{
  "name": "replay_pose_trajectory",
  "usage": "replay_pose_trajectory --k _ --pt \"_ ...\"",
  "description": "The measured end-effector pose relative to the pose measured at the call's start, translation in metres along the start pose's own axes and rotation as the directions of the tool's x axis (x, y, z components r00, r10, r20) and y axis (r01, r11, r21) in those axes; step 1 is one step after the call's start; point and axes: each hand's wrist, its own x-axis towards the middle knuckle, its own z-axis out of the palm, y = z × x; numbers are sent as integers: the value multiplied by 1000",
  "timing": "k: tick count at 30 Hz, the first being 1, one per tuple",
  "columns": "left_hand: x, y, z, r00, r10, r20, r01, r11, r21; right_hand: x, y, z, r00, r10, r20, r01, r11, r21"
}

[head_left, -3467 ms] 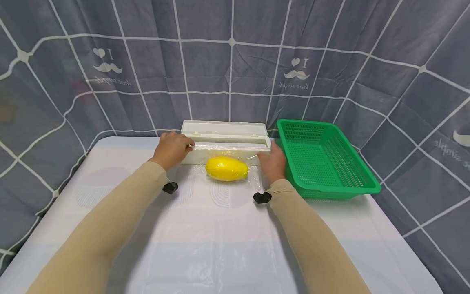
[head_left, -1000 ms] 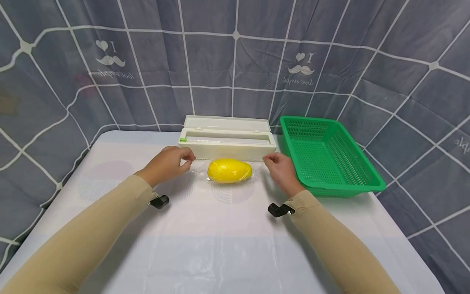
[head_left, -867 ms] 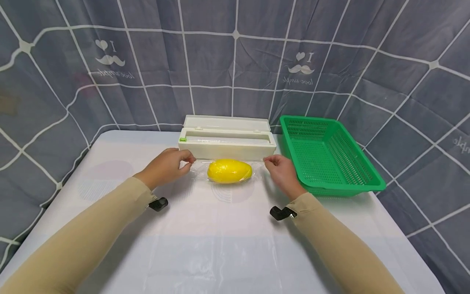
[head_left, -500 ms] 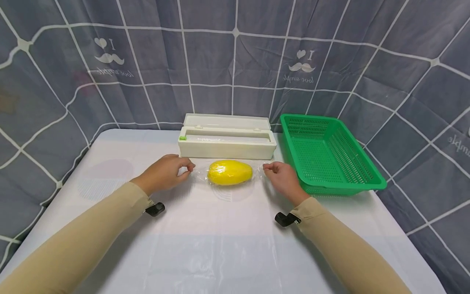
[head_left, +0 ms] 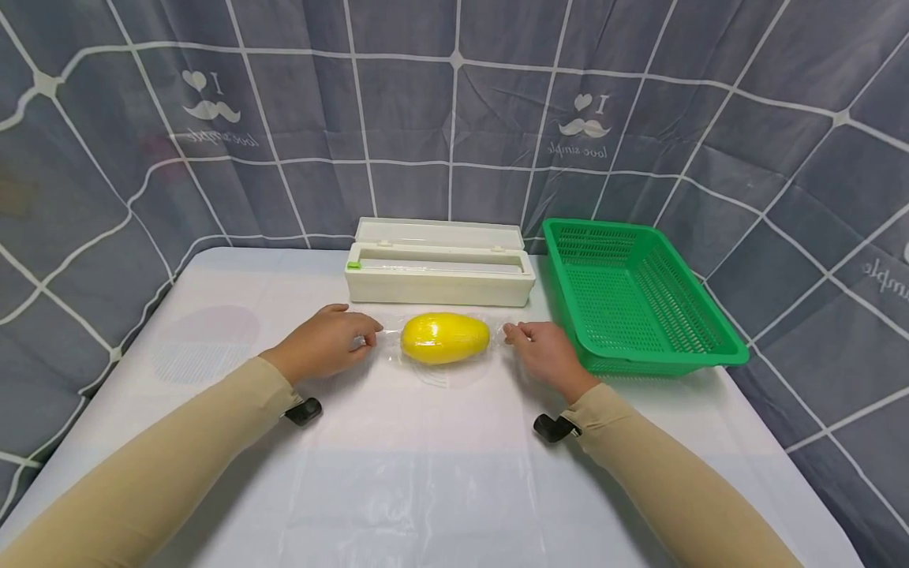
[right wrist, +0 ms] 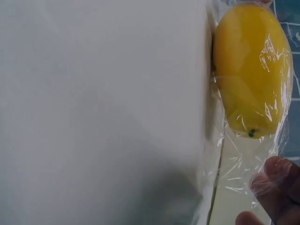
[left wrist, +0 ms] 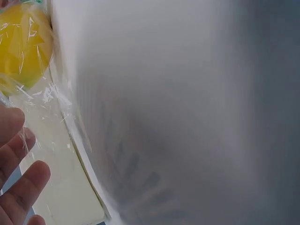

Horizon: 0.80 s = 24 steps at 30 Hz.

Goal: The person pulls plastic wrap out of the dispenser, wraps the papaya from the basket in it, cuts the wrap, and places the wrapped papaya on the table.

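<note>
Left hand (head_left: 329, 345) pinches the left end of the clear plastic film (head_left: 383, 341), keeping it taut over the smooth yellow oval fruit (head_left: 444, 338). Fruit lies on the white worktop (head_left: 426, 473), between both hands. Right hand (head_left: 547, 356) pinches the film's right end, just beside the fruit.

A yellow mango (head_left: 444, 338) lies under clear film (right wrist: 243, 164); at two o'clock, a green basket (head_left: 710, 347). Cream box (head_left: 439, 287), white table (head_left: 426, 473), grey white-gridded curtain (head_left: 398, 118), tan sleeves (head_left: 177, 465).
</note>
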Motion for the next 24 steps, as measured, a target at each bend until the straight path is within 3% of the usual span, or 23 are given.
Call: replay_pose_trajectory --k 11,16,20,24 --pt "3 5 3 1000 7 -7 -7 999 33 2 -11 3 999 18 -41 -21 997 -81" --pt "6 8 3 1000 -5 -20 6 998 57 4 -11 4 999 24 -48 -26 999 -47" --pt "9 9 4 996 -57 -66 61 996 57 6 -8 5 998 38 -45 -37 999 21" --pt "11 11 3 981 -133 -141 135 991 7 8 -6 4 998 45 -39 -43 997 63"
